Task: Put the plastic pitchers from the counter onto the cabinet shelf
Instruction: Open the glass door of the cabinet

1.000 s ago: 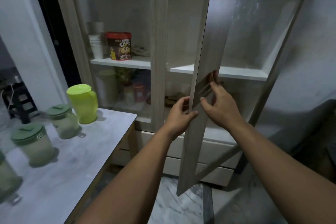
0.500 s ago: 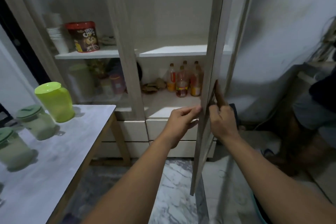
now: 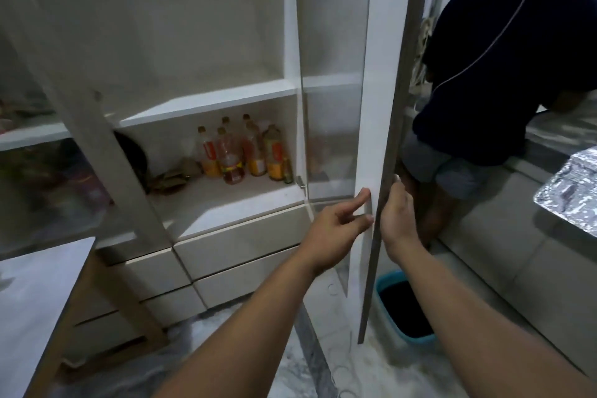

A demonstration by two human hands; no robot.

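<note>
Tabletop (image 3: 35,294): a bare corner is seen at lower left; no pitchers are in view, so their place cannot be told.
Left hand (image 3: 336,223): held open, fingertips laid flat on the inner face of the cabinet door (image 3: 371,139).
Right hand (image 3: 395,216): curled around the door's outer edge, gripping it.
Door: swung wide open, seen nearly edge-on.
Blue bin (image 3: 403,310): on the floor behind the door.
Lower shelf (image 3: 232,200): a cluster of bottles (image 3: 242,152) stands at the back.
Upper shelf (image 3: 210,102): bare on the open side.
Far right: a person in a dark top (image 3: 504,58) is turned away.
</note>
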